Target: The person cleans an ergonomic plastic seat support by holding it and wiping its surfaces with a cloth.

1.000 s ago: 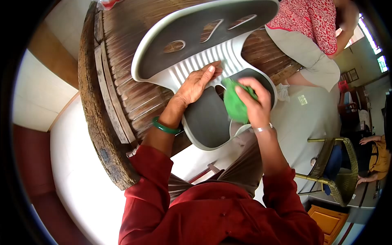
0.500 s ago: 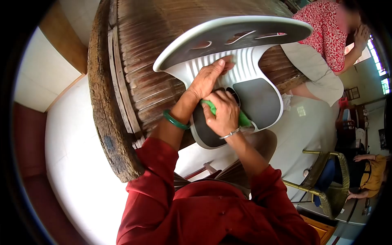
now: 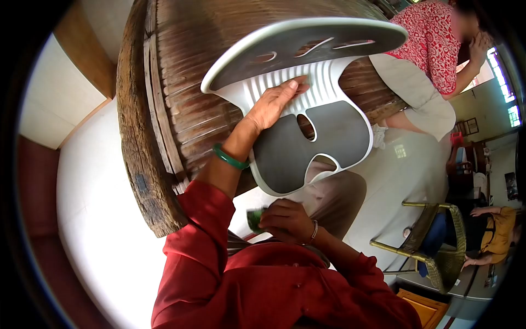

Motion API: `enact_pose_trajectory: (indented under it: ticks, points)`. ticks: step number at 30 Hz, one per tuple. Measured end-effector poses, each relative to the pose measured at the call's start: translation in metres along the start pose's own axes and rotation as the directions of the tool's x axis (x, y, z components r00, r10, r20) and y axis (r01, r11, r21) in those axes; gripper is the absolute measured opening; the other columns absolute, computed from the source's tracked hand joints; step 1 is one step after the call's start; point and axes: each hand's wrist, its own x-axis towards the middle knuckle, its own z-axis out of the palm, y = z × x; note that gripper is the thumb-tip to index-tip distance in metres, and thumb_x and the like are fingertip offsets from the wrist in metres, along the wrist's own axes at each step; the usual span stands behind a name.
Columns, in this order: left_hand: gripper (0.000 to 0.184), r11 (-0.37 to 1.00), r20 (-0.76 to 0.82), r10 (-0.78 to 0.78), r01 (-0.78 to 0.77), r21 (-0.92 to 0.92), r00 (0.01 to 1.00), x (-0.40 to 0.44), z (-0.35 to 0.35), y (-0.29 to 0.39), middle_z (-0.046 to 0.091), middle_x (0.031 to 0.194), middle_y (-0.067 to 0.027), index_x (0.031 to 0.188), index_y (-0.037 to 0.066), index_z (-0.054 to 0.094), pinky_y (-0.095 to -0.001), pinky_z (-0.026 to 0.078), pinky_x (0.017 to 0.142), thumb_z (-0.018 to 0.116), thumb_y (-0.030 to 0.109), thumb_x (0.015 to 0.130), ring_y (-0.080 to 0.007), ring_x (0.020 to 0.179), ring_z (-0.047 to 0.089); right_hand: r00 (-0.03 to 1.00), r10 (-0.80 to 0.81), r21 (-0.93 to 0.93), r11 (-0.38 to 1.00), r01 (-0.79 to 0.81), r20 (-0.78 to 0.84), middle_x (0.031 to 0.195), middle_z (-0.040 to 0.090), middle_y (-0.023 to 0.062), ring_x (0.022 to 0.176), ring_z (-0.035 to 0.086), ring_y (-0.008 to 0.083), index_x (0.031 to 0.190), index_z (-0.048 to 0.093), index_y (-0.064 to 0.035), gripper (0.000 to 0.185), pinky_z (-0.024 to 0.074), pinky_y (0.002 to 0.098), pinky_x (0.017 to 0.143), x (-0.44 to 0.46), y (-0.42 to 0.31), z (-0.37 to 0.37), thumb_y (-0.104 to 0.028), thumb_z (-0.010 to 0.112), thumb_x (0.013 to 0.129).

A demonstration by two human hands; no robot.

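A white and grey moulded floor seat (image 3: 339,129) with a curved backrest and cut-out holes rests at the edge of the slatted wooden bed. My left hand (image 3: 274,104) lies with its fingers stretched out on the seat's white ribbed middle, a green bangle on the wrist. Below the seat's front edge, close to my body, my right hand (image 3: 290,220) is closed around a green cloth (image 3: 254,219). Part of the cloth is hidden by the fingers.
The slatted bamboo bed (image 3: 192,104) has a thick rough wooden rail (image 3: 139,142) on the left. A person in a red patterned top (image 3: 433,38) sits at the far right. A woven chair (image 3: 424,236) and another person in a yellow top (image 3: 498,236) are at the right.
My right hand has come off the seat with the green cloth and moved down towards my body. My left hand stays on the ribbed part; the seat appears slightly shifted up and left.
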Motion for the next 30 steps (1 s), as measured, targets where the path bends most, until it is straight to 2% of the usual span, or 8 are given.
enact_pose_trajectory:
  ticks: [8, 11, 13, 15, 19, 24, 27, 30]
  points:
    - [0.075, 0.997, -0.005, -0.073, 0.073, -0.024, 0.997, 0.001, 0.001, 0.001, 0.058, 0.137, -0.0179, 0.146, -0.004, 0.043, -0.0363, 0.032, 0.117, 0.032, 0.058, 0.104, -0.0251, 0.132, 0.050, 0.966, 0.252, 0.536, 0.824, -0.185, -0.054, 0.103, 0.068, 0.0161, 0.096, 0.065, 0.0261, 0.098, 0.070, 0.0024, 0.017, 0.0505, 0.0362, 0.087, 0.016, -0.008, -0.088, -0.003, 0.066, 0.083]
    - [0.074, 0.998, 0.001, -0.059, 0.059, -0.005, 0.998, 0.001, 0.000, -0.006, 0.063, 0.133, -0.0149, 0.145, 0.001, 0.046, -0.0320, 0.032, 0.115, 0.031, 0.060, 0.103, -0.0237, 0.130, 0.053, 0.703, 0.617, 0.793, 0.596, -0.125, -0.354, 0.102, 0.070, 0.0114, 0.092, 0.066, 0.0190, 0.101, 0.068, 0.0048, 0.021, 0.0510, 0.0325, 0.084, 0.040, -0.002, -0.108, -0.008, 0.064, 0.086]
    - [0.075, 0.998, 0.016, -0.050, 0.050, -0.035, 0.999, 0.000, 0.001, -0.001, 0.063, 0.132, -0.0149, 0.145, 0.001, 0.047, -0.0320, 0.032, 0.115, 0.031, 0.061, 0.103, -0.0236, 0.130, 0.053, 0.561, 0.546, 0.489, 0.831, -0.266, -0.622, 0.096, 0.070, 0.0063, 0.086, 0.063, 0.0125, 0.103, 0.068, 0.0041, 0.018, 0.0501, 0.0259, 0.079, 0.075, 0.013, -0.111, -0.006, 0.068, 0.088]
    - [0.074, 0.997, 0.017, -0.054, 0.055, -0.056, 0.998, -0.003, 0.003, 0.004, 0.064, 0.131, -0.0137, 0.144, 0.001, 0.047, -0.0323, 0.034, 0.113, 0.031, 0.060, 0.104, -0.0223, 0.129, 0.054, 0.657, 0.372, 0.181, 0.922, -0.342, -0.655, 0.095, 0.071, 0.0048, 0.084, 0.063, 0.0103, 0.108, 0.069, -0.0003, 0.019, 0.0507, 0.0262, 0.077, 0.091, 0.058, -0.103, -0.007, 0.070, 0.090]
    - [0.066, 0.996, 0.034, 0.001, 0.002, -0.088, 0.999, 0.005, 0.003, -0.003, 0.062, 0.133, -0.0123, 0.144, 0.002, 0.048, -0.0342, 0.037, 0.110, 0.027, 0.052, 0.107, -0.0232, 0.128, 0.053, 0.800, 0.197, -0.496, 0.694, -0.522, -0.567, 0.085, 0.063, 0.0142, 0.085, 0.061, 0.0361, 0.080, 0.066, -0.0075, 0.020, 0.0518, 0.0451, 0.078, 0.120, 0.072, -0.064, -0.019, 0.073, 0.065]
    - [0.067, 0.998, 0.068, -0.040, 0.044, -0.053, 0.997, -0.005, 0.000, -0.007, 0.056, 0.141, -0.0144, 0.148, -0.001, 0.041, -0.0350, 0.034, 0.112, 0.026, 0.051, 0.107, -0.0224, 0.131, 0.049, 0.772, 0.274, -0.417, 0.714, -0.563, -0.574, 0.088, 0.061, 0.0160, 0.089, 0.059, 0.0363, 0.073, 0.065, -0.0068, 0.017, 0.0482, 0.0465, 0.080, 0.120, 0.071, -0.042, -0.015, 0.069, 0.058]
    - [0.077, 0.989, 0.120, 0.031, -0.013, -0.148, 0.992, -0.003, -0.002, -0.011, 0.050, 0.144, -0.0213, 0.153, 0.001, 0.031, -0.0419, 0.027, 0.117, 0.026, 0.060, 0.104, -0.0294, 0.137, 0.044, 0.761, 0.092, -0.438, 0.770, -0.463, -0.643, 0.081, 0.061, 0.0133, 0.088, 0.058, 0.0334, 0.066, 0.064, -0.0065, 0.014, 0.0463, 0.0459, 0.079, 0.120, 0.093, -0.028, -0.014, 0.067, 0.055]
    - [0.082, 0.978, 0.142, 0.054, -0.024, -0.206, 0.988, -0.005, -0.007, -0.020, 0.048, 0.143, -0.0241, 0.153, 0.001, 0.031, -0.0421, 0.023, 0.120, 0.029, 0.064, 0.101, -0.0305, 0.138, 0.042, 0.829, 0.242, -0.424, 0.767, -0.482, -0.505, 0.071, 0.059, 0.0078, 0.087, 0.056, 0.0288, 0.061, 0.062, -0.0078, 0.010, 0.0448, 0.0428, 0.079, 0.118, 0.087, -0.012, -0.013, 0.066, 0.053]
